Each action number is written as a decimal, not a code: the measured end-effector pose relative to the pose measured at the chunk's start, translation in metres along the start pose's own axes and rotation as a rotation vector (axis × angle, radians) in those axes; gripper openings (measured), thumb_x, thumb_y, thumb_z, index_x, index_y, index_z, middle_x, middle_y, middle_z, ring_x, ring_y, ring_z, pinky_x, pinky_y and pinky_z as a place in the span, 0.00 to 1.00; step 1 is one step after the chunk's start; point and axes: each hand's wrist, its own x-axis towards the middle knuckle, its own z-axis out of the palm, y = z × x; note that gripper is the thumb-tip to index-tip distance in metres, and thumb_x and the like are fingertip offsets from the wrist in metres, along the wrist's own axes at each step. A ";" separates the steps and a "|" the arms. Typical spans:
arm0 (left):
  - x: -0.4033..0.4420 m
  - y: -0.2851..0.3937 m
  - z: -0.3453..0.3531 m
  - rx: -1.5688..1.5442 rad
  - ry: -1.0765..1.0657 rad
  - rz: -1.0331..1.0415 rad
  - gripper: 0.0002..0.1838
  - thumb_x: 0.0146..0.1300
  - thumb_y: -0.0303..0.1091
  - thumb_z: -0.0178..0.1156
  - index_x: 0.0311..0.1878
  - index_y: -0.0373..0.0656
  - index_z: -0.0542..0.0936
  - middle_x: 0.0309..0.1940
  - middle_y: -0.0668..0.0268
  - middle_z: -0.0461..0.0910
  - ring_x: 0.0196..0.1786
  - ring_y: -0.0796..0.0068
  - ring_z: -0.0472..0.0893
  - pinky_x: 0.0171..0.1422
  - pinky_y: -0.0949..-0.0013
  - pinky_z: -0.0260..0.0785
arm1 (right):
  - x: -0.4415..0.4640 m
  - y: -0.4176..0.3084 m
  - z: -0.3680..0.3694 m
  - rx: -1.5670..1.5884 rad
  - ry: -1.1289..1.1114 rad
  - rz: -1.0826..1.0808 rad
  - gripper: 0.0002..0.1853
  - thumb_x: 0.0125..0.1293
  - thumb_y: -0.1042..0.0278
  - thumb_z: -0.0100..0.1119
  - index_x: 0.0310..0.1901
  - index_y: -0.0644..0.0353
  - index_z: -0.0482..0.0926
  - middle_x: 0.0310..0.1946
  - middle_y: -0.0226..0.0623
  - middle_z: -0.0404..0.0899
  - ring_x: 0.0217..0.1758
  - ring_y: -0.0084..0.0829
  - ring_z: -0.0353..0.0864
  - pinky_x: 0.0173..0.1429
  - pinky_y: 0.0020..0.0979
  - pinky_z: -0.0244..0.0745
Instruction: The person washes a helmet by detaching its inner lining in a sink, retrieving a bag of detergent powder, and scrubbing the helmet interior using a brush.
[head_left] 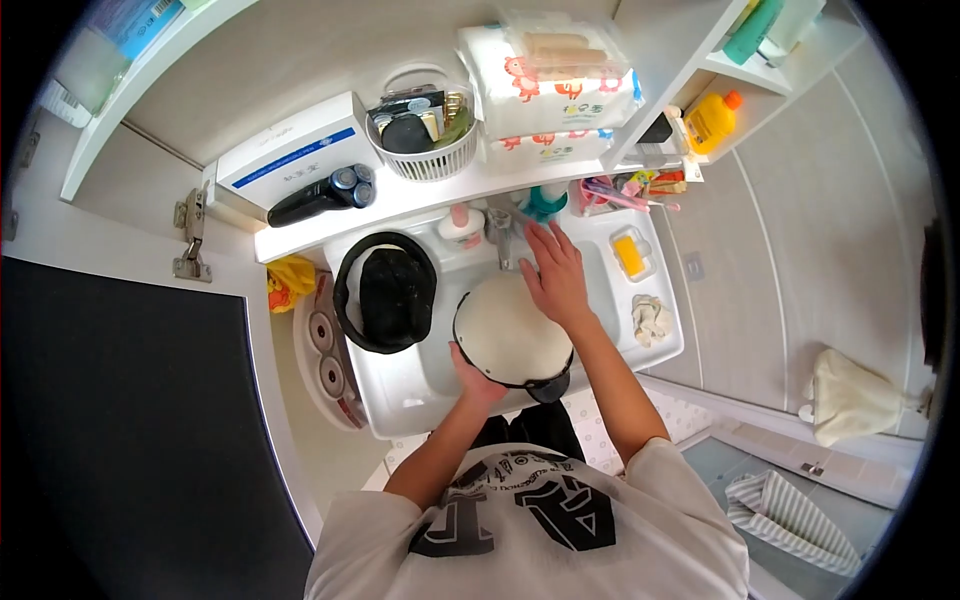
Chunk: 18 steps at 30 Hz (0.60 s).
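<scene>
A cream-coloured helmet (512, 330) with a dark rim and a black piece at its lower right lies over the white sink basin, dome up. My left hand (478, 377) grips its lower left edge, with the fingers partly hidden beneath it. Near the faucet (502, 235), my right hand (556, 275) reaches over the helmet's upper right side, fingers stretched out and pointing toward the taps. To the left, a black padded liner (386, 293) rests on the sink's edge.
Behind the faucet, a shelf (400, 205) bears a shaver (322, 195), a white basket (428, 165) and tissue packs (550, 90). A pump bottle (461, 228) stands by the faucet. On the right rim are a yellow soap (629, 255) and a crumpled cloth (651, 320).
</scene>
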 end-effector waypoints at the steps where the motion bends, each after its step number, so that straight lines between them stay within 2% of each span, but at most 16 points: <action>1: -0.001 -0.001 -0.002 -0.002 0.009 0.001 0.46 0.69 0.76 0.27 0.78 0.55 0.62 0.77 0.65 0.63 0.76 0.53 0.64 0.79 0.45 0.55 | 0.000 0.002 0.002 -0.024 -0.028 0.003 0.30 0.68 0.63 0.59 0.71 0.59 0.69 0.74 0.37 0.66 0.77 0.49 0.62 0.73 0.46 0.61; 3: -0.003 -0.004 -0.003 -0.006 0.027 0.003 0.47 0.68 0.78 0.30 0.78 0.55 0.62 0.77 0.66 0.64 0.76 0.54 0.64 0.80 0.45 0.53 | -0.002 0.005 0.003 -0.056 -0.053 0.004 0.28 0.69 0.63 0.58 0.69 0.58 0.71 0.73 0.36 0.67 0.76 0.48 0.64 0.71 0.45 0.62; 6: -0.009 -0.003 0.002 -0.026 0.017 0.031 0.44 0.71 0.74 0.27 0.78 0.53 0.62 0.76 0.64 0.63 0.76 0.53 0.64 0.78 0.47 0.57 | -0.006 0.009 0.006 -0.043 -0.058 0.009 0.23 0.70 0.63 0.58 0.65 0.57 0.75 0.72 0.35 0.69 0.73 0.45 0.67 0.70 0.44 0.64; 11: -0.018 0.004 0.026 0.047 0.018 0.109 0.42 0.73 0.71 0.28 0.77 0.51 0.62 0.75 0.62 0.65 0.75 0.55 0.66 0.77 0.49 0.59 | -0.013 0.029 0.014 0.095 -0.118 0.078 0.16 0.70 0.64 0.57 0.56 0.58 0.81 0.70 0.35 0.73 0.67 0.43 0.74 0.69 0.44 0.66; 15: -0.022 0.008 0.031 0.067 0.012 0.161 0.40 0.74 0.70 0.31 0.77 0.50 0.63 0.74 0.62 0.66 0.74 0.56 0.68 0.76 0.49 0.60 | -0.015 0.042 0.014 0.201 -0.115 0.064 0.14 0.70 0.67 0.57 0.52 0.61 0.83 0.70 0.38 0.73 0.65 0.45 0.75 0.68 0.43 0.67; 18: -0.031 0.009 0.042 0.167 0.115 0.164 0.43 0.73 0.72 0.30 0.78 0.50 0.61 0.75 0.61 0.65 0.76 0.55 0.65 0.77 0.48 0.59 | -0.016 0.049 0.010 0.306 -0.186 0.040 0.14 0.70 0.67 0.56 0.52 0.61 0.84 0.71 0.41 0.72 0.65 0.45 0.75 0.67 0.43 0.69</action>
